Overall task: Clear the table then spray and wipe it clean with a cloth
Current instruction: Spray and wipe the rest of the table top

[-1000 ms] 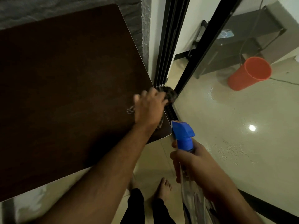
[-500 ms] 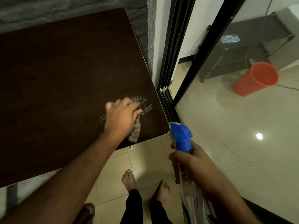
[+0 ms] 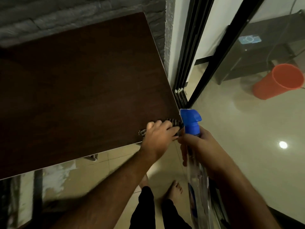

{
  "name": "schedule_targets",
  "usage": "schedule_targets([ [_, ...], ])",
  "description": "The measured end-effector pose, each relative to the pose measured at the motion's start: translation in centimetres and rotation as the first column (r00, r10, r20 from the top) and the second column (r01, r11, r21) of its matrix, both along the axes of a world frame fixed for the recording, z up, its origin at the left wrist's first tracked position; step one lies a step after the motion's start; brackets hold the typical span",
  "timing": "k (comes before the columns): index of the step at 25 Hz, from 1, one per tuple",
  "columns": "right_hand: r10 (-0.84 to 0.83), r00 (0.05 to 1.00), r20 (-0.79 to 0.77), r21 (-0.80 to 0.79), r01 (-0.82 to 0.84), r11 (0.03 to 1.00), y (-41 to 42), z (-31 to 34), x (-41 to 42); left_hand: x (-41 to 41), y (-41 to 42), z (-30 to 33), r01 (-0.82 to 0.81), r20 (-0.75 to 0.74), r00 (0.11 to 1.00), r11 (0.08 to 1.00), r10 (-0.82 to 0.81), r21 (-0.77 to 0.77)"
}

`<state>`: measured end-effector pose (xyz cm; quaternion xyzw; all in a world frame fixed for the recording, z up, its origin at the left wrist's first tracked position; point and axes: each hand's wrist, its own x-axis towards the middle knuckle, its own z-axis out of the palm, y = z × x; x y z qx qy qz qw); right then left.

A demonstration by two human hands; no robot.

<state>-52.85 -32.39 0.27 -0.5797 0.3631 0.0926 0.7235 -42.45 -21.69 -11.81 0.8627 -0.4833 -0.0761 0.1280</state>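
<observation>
The dark brown wooden table [image 3: 82,88] fills the left half of the view, its top bare. My left hand [image 3: 158,138] grips a bunched striped cloth [image 3: 173,121] against the table's near right corner, and the cloth's ends stick out on both sides of the fingers. Just to the right, off the table edge, my right hand [image 3: 201,146] holds a clear spray bottle with a blue trigger head [image 3: 190,121] upright by its neck. The bottle's head touches or overlaps the cloth's right end in view.
A grey stone wall [image 3: 66,14] runs behind the table. Black sliding-door frames [image 3: 184,63] stand right beside the table's right edge. Beyond the glass an orange bucket [image 3: 280,81] sits on the glossy floor. My bare feet [image 3: 175,187] stand on tiles below.
My left hand slid the cloth left along the table, then back right to the near right corner. The right hand and spray bottle have hardly moved. The camera view has shifted.
</observation>
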Motion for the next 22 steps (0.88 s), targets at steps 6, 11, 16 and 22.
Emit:
schedule_targets([
  [6, 0.094, 0.991, 0.098, 0.003, -0.095, 0.995, 2.6, 0.3, 2.5, 4.3, 10.3, -0.4, -0.220, 0.105, 0.971, 0.974, 0.214, 0.056],
  [11, 0.140, 0.982, 0.126, -0.074, -0.132, 0.989, 5.8, -0.6, 7.1, 8.0, 16.4, -0.8, -0.519, 0.132, 0.849, 0.854, 0.511, 0.035],
  [16, 0.147, 0.971, 0.186, -0.135, -0.123, 0.983, 10.6, 0.2, 12.3, 8.4, 22.3, 0.2, -0.617, 0.079, 0.787, 0.783, 0.612, 0.082],
  [22, 0.187, 0.930, 0.317, -0.355, -0.066, 0.932, 18.4, 5.5, 17.1, 5.9, 30.2, 2.5, -0.503, -0.003, 0.854, 0.826, 0.521, 0.256],
])
